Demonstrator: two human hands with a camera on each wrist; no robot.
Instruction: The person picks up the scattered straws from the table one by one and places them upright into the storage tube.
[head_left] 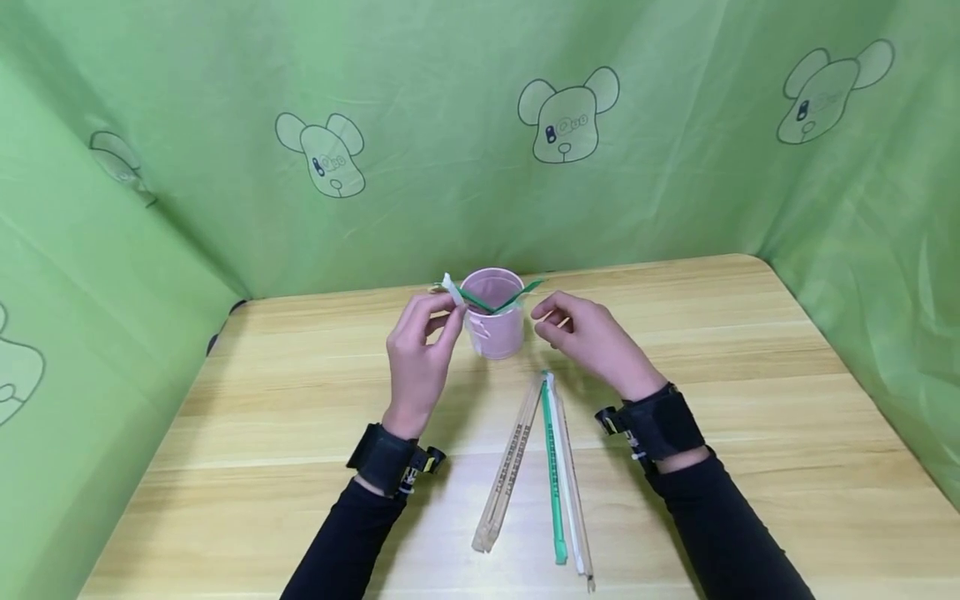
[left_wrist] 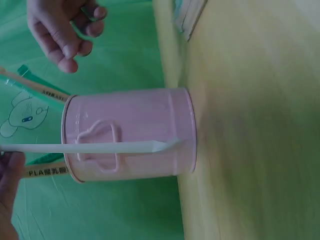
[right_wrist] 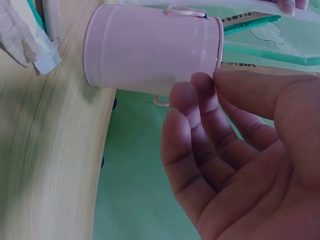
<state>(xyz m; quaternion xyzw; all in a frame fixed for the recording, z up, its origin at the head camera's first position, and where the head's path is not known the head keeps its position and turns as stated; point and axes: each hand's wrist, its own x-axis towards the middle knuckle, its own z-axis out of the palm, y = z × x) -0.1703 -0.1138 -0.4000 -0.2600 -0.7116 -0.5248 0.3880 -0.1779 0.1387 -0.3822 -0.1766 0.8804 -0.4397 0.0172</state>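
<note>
While wrapped straws (head_left: 556, 492) are lying in front of the pink pail (head_left: 501, 337), green and brown straws (head_left: 520, 295) are leaning out over its rim. Left of the pail, the left hand (head_left: 420, 346) is pinching a white straw (left_wrist: 110, 148) that is slanting down past the pail's wall; right of it, the right hand (head_left: 588, 333) is hovering, fingers (right_wrist: 177, 135) loosely bent and empty.

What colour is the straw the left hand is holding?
The held straw is white; it shows best in the left wrist view, in front of the pink bucket.
</note>
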